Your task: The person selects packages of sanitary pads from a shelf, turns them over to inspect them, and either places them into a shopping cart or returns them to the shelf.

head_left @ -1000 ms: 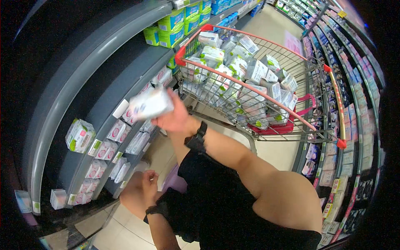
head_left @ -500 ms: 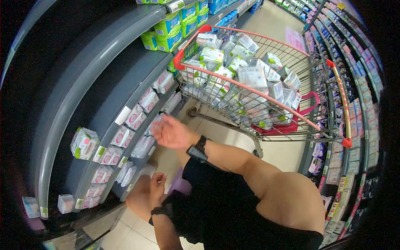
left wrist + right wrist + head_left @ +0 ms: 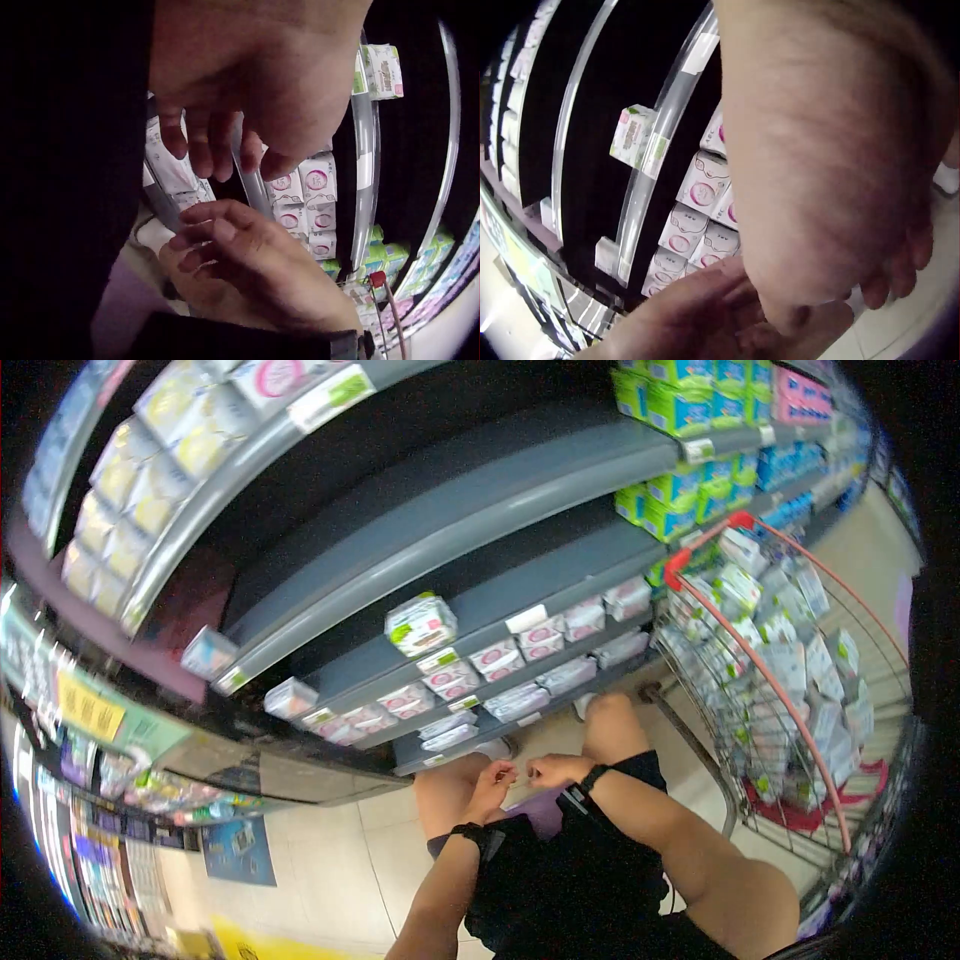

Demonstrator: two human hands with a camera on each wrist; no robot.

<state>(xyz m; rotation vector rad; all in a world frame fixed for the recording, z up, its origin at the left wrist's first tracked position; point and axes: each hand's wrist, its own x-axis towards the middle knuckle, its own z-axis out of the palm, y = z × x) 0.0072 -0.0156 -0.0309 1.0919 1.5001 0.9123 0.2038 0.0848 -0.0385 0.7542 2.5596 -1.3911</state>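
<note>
My left hand (image 3: 490,792) and right hand (image 3: 560,770) are close together over my lap, fingers loosely bent, nothing in either. In the left wrist view the left hand (image 3: 255,82) hangs above the right hand (image 3: 262,262). The right wrist view has the right hand (image 3: 832,187) large in front, overlapping the left hand (image 3: 697,315). A lone white-and-green package (image 3: 421,625) stands on the shelf ahead. Below it sit white packs with pink rings (image 3: 497,657). To the right, a wire shopping cart (image 3: 765,670) holds many white-and-green packages (image 3: 790,660).
Thin white packs (image 3: 517,702) lie on the lowest shelf. Green-and-blue packs (image 3: 675,410) fill the upper shelves at the right. Two small boxes stand near the shelf's left end, one a white box (image 3: 291,698). Tiled floor (image 3: 330,860) shows at left.
The package that my right hand held a second ago left it toward the cart. That hand has since drawn back beside the left, and the head view has turned left along the shelves.
</note>
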